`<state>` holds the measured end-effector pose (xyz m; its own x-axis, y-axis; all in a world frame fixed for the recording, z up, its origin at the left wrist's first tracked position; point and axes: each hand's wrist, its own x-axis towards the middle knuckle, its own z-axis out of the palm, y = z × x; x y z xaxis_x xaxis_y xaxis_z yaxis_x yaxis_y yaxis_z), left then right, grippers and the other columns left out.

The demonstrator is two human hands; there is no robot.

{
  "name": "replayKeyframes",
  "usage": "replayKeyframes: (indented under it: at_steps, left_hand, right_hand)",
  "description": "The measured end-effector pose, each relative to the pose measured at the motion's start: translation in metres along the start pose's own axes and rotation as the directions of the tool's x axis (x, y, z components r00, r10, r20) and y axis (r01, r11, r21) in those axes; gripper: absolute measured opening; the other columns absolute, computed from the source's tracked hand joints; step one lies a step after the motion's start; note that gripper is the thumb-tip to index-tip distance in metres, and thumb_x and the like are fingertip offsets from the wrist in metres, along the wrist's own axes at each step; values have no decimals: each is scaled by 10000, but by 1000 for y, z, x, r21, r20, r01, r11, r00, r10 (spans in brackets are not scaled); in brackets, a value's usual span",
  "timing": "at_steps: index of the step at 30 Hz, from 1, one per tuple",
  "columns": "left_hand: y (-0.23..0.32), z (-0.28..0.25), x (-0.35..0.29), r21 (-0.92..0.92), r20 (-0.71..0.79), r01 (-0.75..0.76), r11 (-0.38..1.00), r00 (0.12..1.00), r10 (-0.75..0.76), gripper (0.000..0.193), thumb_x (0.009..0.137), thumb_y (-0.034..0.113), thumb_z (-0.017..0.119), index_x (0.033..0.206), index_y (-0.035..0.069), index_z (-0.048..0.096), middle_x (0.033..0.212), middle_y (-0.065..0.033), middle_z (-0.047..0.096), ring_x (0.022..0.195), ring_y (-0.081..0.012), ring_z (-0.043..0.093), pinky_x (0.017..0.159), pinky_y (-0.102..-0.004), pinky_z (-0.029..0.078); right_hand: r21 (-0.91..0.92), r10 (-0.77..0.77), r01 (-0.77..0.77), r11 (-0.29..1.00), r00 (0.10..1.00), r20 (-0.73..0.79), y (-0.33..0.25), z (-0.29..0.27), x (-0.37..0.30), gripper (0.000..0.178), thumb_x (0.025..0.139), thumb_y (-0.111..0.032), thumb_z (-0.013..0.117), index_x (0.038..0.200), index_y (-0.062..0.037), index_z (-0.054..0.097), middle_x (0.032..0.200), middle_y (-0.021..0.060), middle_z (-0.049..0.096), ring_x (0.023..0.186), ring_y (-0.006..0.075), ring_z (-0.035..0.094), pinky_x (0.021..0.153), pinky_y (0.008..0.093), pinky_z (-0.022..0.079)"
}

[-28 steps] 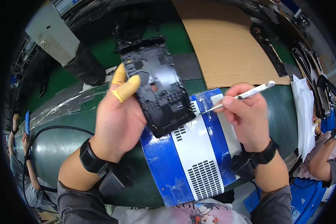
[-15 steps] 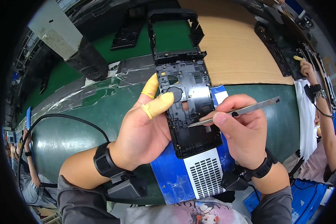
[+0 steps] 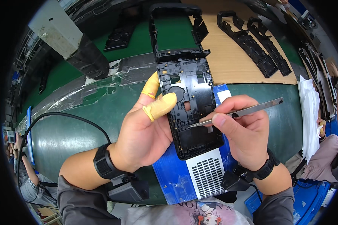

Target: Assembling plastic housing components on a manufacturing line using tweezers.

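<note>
A long black plastic housing [image 3: 193, 135] with an open frame at its far end is held up in front of me. My left hand [image 3: 144, 123], with yellow finger cots on thumb and a finger, grips its left edge. Pinched in my right hand [image 3: 246, 129] is a pair of metal tweezers [image 3: 261, 107]. Their tips touch or hover just over the lower left part of the housing's inner face; I cannot tell which. Whether the tips hold anything is too small to see. Below the housing lies a blue box [image 3: 172, 176] with a white slotted panel.
Two more black housings [image 3: 253, 50] lie on a cardboard sheet [image 3: 229, 71] at the far right. Another black part [image 3: 120, 37] is at the far left, near a pillar [image 3: 60, 30]. White sheets [image 3: 308, 116] hang at the right, beside a co-worker [image 3: 323, 157]. A black cable [image 3: 64, 114] loops at left.
Two black housings now lie on the cardboard, where the co-worker's hand was holding dark parts at its right edge. That hand has withdrawn rightward. My hands and the tweezers have barely moved.
</note>
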<state>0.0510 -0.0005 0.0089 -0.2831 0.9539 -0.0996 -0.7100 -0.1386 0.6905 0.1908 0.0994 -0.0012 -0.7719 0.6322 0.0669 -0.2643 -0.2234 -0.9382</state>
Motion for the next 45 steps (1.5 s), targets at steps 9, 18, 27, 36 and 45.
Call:
replayKeyframes:
  at_steps: [9,18,27,36,45]
  left_hand:
    - [-2,0,-2,45,21,-18,999,1000,17,610,742,14,501,1274,119,222,1168,-98,425,1059,-197,454,857,-337,420]
    - [-4,1,-1,231,-40,-117,966,991,129,831,586,-182,473,1299,114,165,1161,-68,404,1053,-188,442,874,-301,382]
    - [56,-22,7,410,-34,-404,818,889,457,578,716,28,491,1258,58,295,1188,-98,424,1079,-230,438,938,-374,339]
    - [71,-41,11,-48,37,-345,937,937,347,354,878,248,363,1126,-3,400,1110,-123,499,1030,-253,481,876,-401,382]
    - [45,-20,16,72,-151,-232,970,959,240,403,902,294,310,1147,-12,403,1129,-137,494,1028,-250,489,898,-381,371]
  right_hand:
    - [-11,-8,8,1000,1000,-6,0,1,0,147,741,54,575,878,30,526,814,71,564,724,87,558,632,181,445]
    - [-20,-47,46,999,996,-75,-10,0,2,130,750,20,572,866,17,514,753,70,564,597,48,495,520,155,390]
    - [-109,113,-127,986,986,-122,8,-16,25,145,735,12,576,875,14,540,676,53,587,515,25,464,447,140,345]
    - [-118,134,-151,981,981,-144,12,-16,28,126,734,11,574,856,19,543,656,48,580,494,21,449,437,139,333]
    - [-9,145,-146,989,985,-92,-5,-20,25,151,729,9,569,877,19,539,675,87,594,486,31,432,436,135,313]
